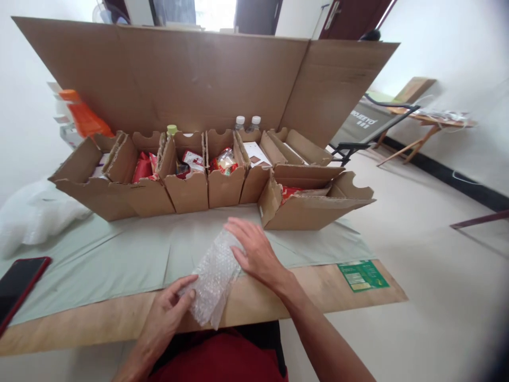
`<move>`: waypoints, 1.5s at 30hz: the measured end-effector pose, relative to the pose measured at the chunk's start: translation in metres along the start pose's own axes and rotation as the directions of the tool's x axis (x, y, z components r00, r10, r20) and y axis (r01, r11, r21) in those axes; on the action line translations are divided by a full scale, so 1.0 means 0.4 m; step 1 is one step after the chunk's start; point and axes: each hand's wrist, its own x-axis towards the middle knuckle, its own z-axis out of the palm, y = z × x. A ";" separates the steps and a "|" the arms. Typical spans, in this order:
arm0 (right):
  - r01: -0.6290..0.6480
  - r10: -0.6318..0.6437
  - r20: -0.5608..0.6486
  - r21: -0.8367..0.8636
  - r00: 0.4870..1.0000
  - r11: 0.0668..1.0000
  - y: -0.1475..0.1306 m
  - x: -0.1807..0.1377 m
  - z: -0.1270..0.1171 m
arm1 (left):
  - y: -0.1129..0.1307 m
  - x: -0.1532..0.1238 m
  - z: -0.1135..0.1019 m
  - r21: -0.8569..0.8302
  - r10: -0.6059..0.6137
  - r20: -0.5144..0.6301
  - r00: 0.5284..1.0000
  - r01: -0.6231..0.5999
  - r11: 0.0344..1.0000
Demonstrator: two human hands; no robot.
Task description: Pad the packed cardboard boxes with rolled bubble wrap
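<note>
A folded piece of clear bubble wrap [212, 276] lies slanted over the table's front edge, its near end sticking out past the wood. My left hand [169, 310] has its lower left edge between thumb and fingers. Across its upper right part rests my right hand [256, 252], palm down, fingers stretched out and thumb apart. Whether anything is wrapped inside the plastic, I cannot make out.
Behind my hands stands a row of open cardboard boxes [186, 193] with packaged goods; another box [302, 212] sits in front at right. A phone [24, 286] and more bubble wrap [40, 215] are at left. A tall cardboard panel [199, 79] backs the boxes. A green label [363, 276] lies at right.
</note>
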 end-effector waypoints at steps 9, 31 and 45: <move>-0.111 0.120 -0.014 0.300 0.993 0.948 -0.111 -0.228 0.161 | 0.026 -0.021 -0.019 -0.055 0.020 0.198 0.980 -0.010 0.998; -0.007 0.006 -0.163 -0.007 0.987 1.000 -0.100 -0.213 0.170 | -0.037 0.100 0.065 0.639 0.583 0.112 0.805 -0.507 0.578; -0.230 0.233 -0.078 0.045 0.969 0.972 -0.070 -0.217 0.111 | -0.015 0.112 0.071 0.585 0.551 0.279 0.786 -0.594 0.552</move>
